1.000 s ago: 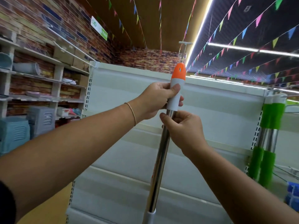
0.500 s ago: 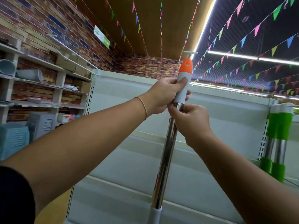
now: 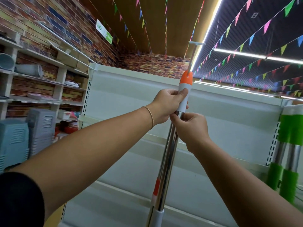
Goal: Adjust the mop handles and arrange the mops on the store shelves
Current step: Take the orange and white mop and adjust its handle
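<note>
White store shelving (image 3: pixel 131 99) fills mid-frame. Centre: mop handle (image 3: pixel 168 153) upright; left hand (image 3: pixel 165 106) fingers wrap its white-orange cap, right hand (image 3: pixel 191 128) grips the steel tube just below. Judged: adjustment underway, placing not yet done. Far right: green mops (image 3: pixel 289 128) standing.

- Retail shop, view down an aisle.
- White metal gondola shelving (image 3: pixel 124 99) with slotted uprights, straight ahead.
- Left: wall shelves (image 3: pixel 41 78) stocked with housewares, plastic bins (image 3: pixel 13 141) below.
- Green sign (image 3: pixel 104 31) on brick wall.
- Pennant bunting (image 3: pixel 267 27) and strip lights (image 3: pixel 239 54) overhead.
- Green-grip mops (image 3: pixel 290 128) on display, right.
</note>
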`<state>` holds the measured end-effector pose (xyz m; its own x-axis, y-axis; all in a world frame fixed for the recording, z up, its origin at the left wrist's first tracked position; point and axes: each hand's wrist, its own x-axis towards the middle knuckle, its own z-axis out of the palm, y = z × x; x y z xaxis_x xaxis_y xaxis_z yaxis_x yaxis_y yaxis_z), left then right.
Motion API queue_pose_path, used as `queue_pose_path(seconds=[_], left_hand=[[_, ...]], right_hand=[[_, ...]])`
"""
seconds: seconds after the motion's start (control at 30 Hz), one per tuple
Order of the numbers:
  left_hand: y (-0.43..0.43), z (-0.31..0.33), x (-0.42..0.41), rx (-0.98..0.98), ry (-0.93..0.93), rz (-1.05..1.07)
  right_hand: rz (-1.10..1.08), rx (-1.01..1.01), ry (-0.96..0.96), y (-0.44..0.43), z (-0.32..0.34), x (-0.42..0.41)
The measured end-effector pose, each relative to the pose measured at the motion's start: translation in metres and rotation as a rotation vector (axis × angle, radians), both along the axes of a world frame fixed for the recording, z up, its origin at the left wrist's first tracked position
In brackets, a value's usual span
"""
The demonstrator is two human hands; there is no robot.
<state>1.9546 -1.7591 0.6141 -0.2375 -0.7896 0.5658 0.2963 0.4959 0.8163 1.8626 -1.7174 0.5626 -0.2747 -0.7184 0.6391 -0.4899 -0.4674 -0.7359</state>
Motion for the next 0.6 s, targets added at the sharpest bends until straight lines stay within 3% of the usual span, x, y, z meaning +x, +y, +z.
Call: queue_pose_path(seconds=[0.33,0.6], left_hand=[[-0.046,-0.001,-0.034,0.027,-0.060,0.259],[-0.067,-0.001,-0.049,0.016,-0.080,0.382]], right_hand=[[-0.241,-0.071,0.119,-0.055,-0.014,-0.018],[-0.256,-0.042,0.166,-0.081,-0.012,-0.030]])
